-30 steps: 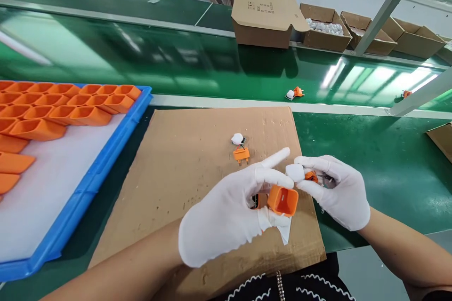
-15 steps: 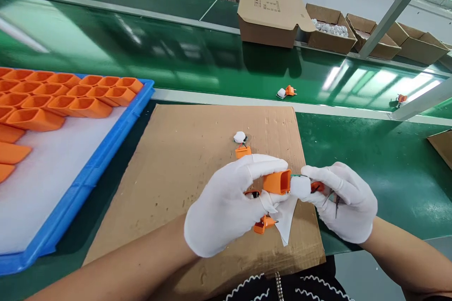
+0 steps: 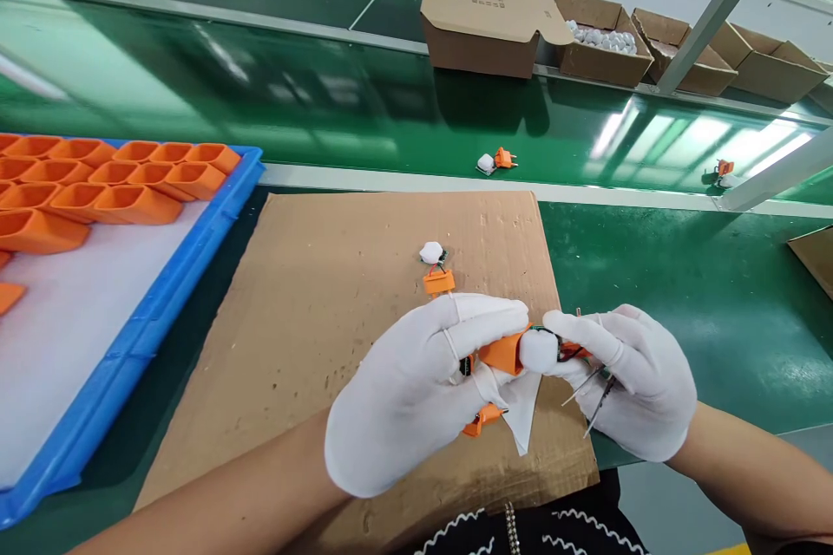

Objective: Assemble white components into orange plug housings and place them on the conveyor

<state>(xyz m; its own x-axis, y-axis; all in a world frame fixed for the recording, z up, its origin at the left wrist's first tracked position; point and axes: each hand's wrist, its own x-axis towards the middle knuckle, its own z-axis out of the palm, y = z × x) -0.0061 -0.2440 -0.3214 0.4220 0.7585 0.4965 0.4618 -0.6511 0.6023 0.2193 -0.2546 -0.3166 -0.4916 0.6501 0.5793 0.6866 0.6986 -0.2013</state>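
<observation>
My left hand (image 3: 396,395), in a white glove, is closed around an orange plastic housing (image 3: 502,354) above the cardboard. At the housing's mouth sits a white rounded part (image 3: 539,351) on a small green circuit board; how far it is inside is unclear. My gloved right hand (image 3: 641,386) pinches this assembly by its wired end, where dark wires and an orange piece (image 3: 573,351) show. Thin metal tweezers (image 3: 597,406) stick out below the right fingers. Under my left hand lies another orange plug piece (image 3: 482,420), partly hidden, beside a white pointed scrap (image 3: 522,421).
A cardboard sheet (image 3: 312,312) covers the bench before me, bearing a white-capped board (image 3: 432,253) wired to an orange piece (image 3: 439,282). Left stands a blue tray (image 3: 188,277) of orange housings. Behind are another plug assembly (image 3: 504,158) and cardboard boxes (image 3: 485,43).
The white part and the housing have come together, and the housing's opening now faces the white part and is covered. The tweezers show more below my right hand. The view has shifted slightly.
</observation>
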